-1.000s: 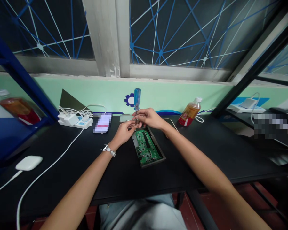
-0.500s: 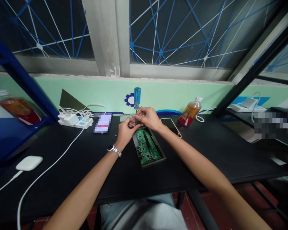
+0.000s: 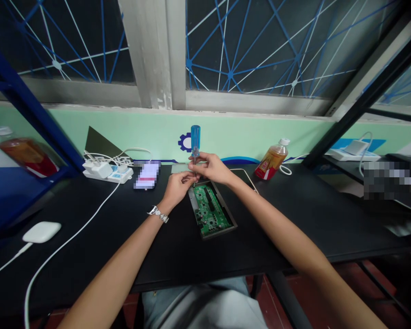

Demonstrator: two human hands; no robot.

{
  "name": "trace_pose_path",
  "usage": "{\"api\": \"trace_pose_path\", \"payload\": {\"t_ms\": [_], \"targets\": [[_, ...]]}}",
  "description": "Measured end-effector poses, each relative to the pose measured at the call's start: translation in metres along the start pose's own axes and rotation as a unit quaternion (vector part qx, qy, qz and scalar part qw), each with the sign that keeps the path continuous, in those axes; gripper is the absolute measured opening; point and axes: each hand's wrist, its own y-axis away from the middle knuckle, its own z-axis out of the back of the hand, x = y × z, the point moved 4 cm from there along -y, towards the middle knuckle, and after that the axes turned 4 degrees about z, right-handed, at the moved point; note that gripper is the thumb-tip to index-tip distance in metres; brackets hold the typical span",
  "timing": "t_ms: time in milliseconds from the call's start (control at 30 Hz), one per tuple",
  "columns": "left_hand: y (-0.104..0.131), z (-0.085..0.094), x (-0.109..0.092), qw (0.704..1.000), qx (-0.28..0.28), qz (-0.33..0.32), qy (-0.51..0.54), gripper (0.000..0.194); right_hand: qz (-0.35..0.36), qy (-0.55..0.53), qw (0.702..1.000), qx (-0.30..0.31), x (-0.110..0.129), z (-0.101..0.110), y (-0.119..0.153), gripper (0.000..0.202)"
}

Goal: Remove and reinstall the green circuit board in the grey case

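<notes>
A screwdriver (image 3: 195,137) with a clear blue handle stands nearly upright, its tip down at the far left corner of a green circuit board (image 3: 210,208). The board lies in a shallow metal frame (image 3: 220,234) on the black desk. My right hand (image 3: 210,168) is closed around the screwdriver's shaft just below the handle. Close against the lower shaft, my left hand (image 3: 178,186) has its fingers pinched together; what lies between them is hidden. A silver wristwatch (image 3: 158,213) is on my left wrist.
Left of the hands lie a lit phone (image 3: 147,175) and a white power strip (image 3: 109,172) with cables. A white charger (image 3: 42,232) sits farther left. Another phone (image 3: 244,177) lies partly behind my right wrist. A drink bottle (image 3: 272,159) leans at the wall on the right.
My left hand has shifted slightly down and left, its fingers drawing closer together. The screwdriver remains upright in my right hand, and the board has stayed in place.
</notes>
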Motion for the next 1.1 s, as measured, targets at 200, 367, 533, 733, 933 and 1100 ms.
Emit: {"api": "trace_pose_path", "payload": {"t_ms": [200,367,533,733,933,1100], "targets": [[-0.001,0.002,-0.002,0.996,0.035,-0.022,-0.081,0.026,-0.024,-0.055,0.993,0.102,0.006,0.003,0.004,0.034],[0.000,-0.002,-0.005,0.996,0.052,-0.034,-0.057,0.028,0.001,-0.030,0.997,0.067,0.003,0.005,0.001,0.023],[0.003,-0.004,-0.008,0.997,-0.024,-0.031,-0.061,0.033,0.024,-0.003,1.000,-0.003,0.000,0.004,0.000,0.020],[0.003,-0.004,-0.001,0.990,-0.103,-0.025,-0.098,0.030,0.009,0.073,0.993,-0.092,-0.002,0.002,0.001,0.022],[0.001,-0.004,0.004,0.992,-0.105,-0.014,-0.073,0.029,-0.010,0.125,0.980,-0.152,-0.006,-0.001,0.003,0.027],[0.002,-0.003,-0.004,0.993,-0.086,-0.012,-0.079,0.023,-0.005,0.114,0.984,-0.136,-0.005,0.002,0.002,0.031]]}}
